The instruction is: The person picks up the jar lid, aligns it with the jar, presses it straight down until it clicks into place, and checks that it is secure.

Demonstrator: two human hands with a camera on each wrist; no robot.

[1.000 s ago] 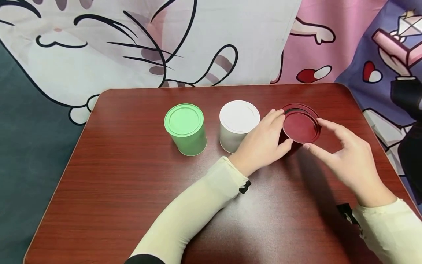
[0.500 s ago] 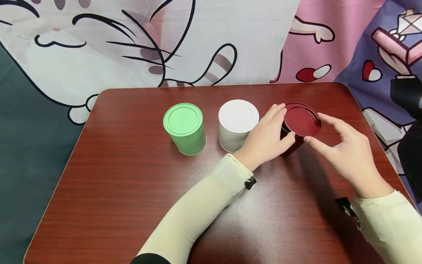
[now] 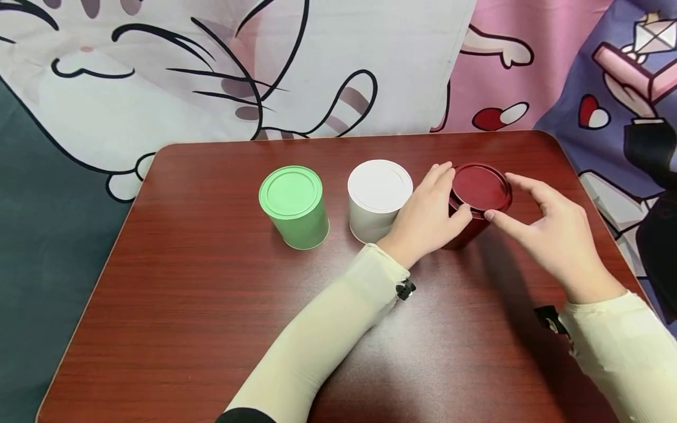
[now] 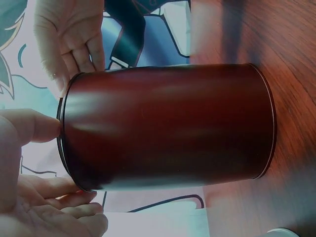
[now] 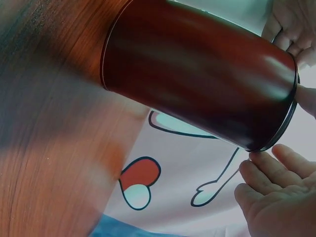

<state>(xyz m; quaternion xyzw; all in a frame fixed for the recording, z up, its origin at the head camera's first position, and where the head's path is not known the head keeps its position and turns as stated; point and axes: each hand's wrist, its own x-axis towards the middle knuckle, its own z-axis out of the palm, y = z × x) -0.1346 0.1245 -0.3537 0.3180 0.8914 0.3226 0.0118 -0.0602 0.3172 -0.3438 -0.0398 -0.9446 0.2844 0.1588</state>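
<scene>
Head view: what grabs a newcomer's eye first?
Three lidded tins in a row on the wooden table: green tin on the left, white tin in the middle, dark red tin on the right. The left hand and the right hand flank the red tin, fingertips at its lid rim. Behind hangs a bright cartoon cat cloth.

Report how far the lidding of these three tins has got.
Done: the green tin and white tin stand lidded, untouched. In hand: the red lid sits atop the red tin, left hand and right hand at its rim. Left: whether it is fully seated cannot be told.
</scene>
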